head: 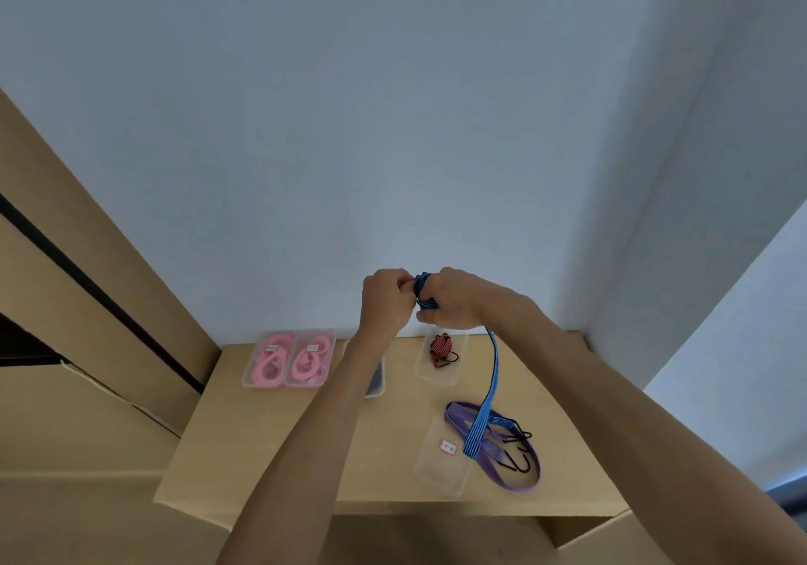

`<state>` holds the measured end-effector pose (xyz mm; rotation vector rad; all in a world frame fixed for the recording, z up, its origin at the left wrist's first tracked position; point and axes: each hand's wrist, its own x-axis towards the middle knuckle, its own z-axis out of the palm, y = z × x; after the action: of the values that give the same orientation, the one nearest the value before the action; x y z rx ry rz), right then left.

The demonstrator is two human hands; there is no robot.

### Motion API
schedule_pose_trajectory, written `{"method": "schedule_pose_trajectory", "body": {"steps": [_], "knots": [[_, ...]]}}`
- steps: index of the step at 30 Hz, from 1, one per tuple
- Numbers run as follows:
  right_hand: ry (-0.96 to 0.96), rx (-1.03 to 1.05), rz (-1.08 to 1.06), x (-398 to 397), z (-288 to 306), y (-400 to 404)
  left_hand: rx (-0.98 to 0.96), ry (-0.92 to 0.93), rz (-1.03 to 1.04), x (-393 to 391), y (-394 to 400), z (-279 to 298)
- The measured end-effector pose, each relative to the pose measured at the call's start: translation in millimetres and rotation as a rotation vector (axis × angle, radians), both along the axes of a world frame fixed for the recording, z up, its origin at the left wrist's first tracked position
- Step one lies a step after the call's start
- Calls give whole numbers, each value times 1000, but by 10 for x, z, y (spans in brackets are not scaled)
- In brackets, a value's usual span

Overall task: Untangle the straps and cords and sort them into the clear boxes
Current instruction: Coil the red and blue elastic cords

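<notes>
"Hands?"
"Both left hand (386,298) and right hand (454,300) were closed on the blue strap (492,372), raised above the tabletop (305,433)."
"Its direction?"
"It hung nearly straight down, its lower end lying across the purple strap (493,464)."

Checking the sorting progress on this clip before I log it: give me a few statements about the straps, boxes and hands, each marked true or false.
1. Both hands, left hand and right hand, hold the blue striped strap above the table. True.
2. The red striped cord lies loose on the table. False: it sits inside a clear box at the back.
3. Two boxes at back left hold pink cords. True.
4. The purple strap is packed away in a box. False: it lies on the table, with the blue strap's lower end and black hooks over it.
5. The labelled near box is full. False: it looks empty.
</notes>
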<state>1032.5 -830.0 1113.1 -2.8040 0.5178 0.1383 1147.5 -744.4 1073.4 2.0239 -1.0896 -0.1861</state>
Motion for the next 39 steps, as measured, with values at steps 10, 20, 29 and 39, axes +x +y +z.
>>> {"method": "schedule_pose_trajectory", "body": {"steps": [10, 20, 29, 39], "knots": [[-585, 455, -215, -188, 37, -452, 11, 244, -321, -188, -113, -5], [-788, 1212, -551, -208, -460, -412, -185, 465, -109, -329, -264, 73], [-342, 888, -390, -218, -496, -204, -146, 207, 127, -113, -226, 24], [-493, 263, -282, -203, -125, -402, 106, -126, -104, -66, -134, -108]]}}
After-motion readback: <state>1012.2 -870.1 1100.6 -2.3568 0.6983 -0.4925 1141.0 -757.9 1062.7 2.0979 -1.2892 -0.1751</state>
